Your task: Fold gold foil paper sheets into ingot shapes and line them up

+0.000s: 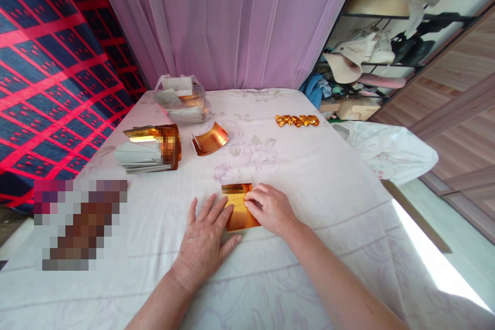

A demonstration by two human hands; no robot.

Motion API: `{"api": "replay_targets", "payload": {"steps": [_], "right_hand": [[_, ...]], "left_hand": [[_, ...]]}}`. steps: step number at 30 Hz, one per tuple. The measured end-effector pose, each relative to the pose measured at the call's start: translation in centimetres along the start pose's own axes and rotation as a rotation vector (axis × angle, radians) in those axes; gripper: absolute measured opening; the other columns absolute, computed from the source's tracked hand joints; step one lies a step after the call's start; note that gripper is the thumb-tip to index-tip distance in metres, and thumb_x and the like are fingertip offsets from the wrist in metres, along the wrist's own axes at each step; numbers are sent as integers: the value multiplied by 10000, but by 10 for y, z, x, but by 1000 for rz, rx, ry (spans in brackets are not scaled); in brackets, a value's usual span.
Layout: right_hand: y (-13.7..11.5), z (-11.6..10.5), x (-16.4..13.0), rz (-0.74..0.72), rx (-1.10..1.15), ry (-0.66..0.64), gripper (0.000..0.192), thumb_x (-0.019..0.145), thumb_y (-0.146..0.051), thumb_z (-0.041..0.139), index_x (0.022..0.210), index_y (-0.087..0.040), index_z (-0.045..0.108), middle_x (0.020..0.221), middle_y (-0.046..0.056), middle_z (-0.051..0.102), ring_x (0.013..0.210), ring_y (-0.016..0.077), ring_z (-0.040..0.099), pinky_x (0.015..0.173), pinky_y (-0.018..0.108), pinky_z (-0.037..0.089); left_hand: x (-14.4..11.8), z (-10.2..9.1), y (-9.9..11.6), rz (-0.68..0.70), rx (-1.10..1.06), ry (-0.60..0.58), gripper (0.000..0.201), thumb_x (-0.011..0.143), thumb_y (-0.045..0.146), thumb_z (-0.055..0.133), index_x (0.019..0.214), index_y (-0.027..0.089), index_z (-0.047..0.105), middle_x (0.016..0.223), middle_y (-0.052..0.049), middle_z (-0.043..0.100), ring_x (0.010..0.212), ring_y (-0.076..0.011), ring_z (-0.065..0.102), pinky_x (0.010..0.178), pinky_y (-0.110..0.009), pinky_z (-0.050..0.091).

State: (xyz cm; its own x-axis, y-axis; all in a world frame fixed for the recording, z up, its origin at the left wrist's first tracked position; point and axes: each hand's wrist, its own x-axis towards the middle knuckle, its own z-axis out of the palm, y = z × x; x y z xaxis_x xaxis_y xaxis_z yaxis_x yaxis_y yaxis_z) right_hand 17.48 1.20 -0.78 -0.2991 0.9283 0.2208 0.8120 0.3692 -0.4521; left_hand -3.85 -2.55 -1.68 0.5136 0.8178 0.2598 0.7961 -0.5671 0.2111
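A square sheet of shiny gold foil paper [238, 211] lies on the tablecloth between my hands, with a thin crease line across its middle. My left hand [207, 234] rests flat with fingers spread, its fingertips on the sheet's left edge. At the sheet's right edge, my right hand [270, 207] has its thumb and forefinger pinched together on the paper. Beyond my hands a curved gold sheet [211, 139] lies by itself. A stack of gold and white sheets [141, 157] sits to its left.
A row of folded gold pieces [297, 120] lies at the back right of the table [328, 175]. A clear plastic bag [181, 100] of paper stands at the back left. Beyond the right edge are a white plastic bag [398, 149] and a shelf rack [371, 15].
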Motion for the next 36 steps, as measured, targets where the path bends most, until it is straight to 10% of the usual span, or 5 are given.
{"api": "replay_targets", "payload": {"steps": [11, 22, 36], "right_hand": [[10, -13, 2, 14, 223, -141, 135, 791, -131, 642, 888, -211, 690, 924, 23, 668, 805, 148, 619, 757, 271, 479], [11, -45, 0, -80, 308, -437, 338, 676, -192, 795, 976, -239, 647, 1164, 28, 596, 1140, 201, 555, 994, 329, 434], [16, -27, 3, -124, 315, -247, 96, 831, -130, 632, 762, -198, 639, 955, 26, 653, 866, 154, 617, 794, 277, 464]], "left_hand": [[1, 0, -3, -36, -36, -12, 437, 912, 438, 551, 1305, 250, 581, 1375, -96, 584, 1347, -342, 433, 1139, -647, 183], [4, -4, -3, -63, -72, -33, 390, 960, 424, 468, 1289, 256, 595, 1398, -75, 570, 1339, -341, 442, 1116, -649, 228], [4, -5, -3, -60, -69, -55, 384, 979, 430, 428, 1268, 244, 598, 1418, -68, 551, 1358, -324, 419, 1114, -620, 254]]}}
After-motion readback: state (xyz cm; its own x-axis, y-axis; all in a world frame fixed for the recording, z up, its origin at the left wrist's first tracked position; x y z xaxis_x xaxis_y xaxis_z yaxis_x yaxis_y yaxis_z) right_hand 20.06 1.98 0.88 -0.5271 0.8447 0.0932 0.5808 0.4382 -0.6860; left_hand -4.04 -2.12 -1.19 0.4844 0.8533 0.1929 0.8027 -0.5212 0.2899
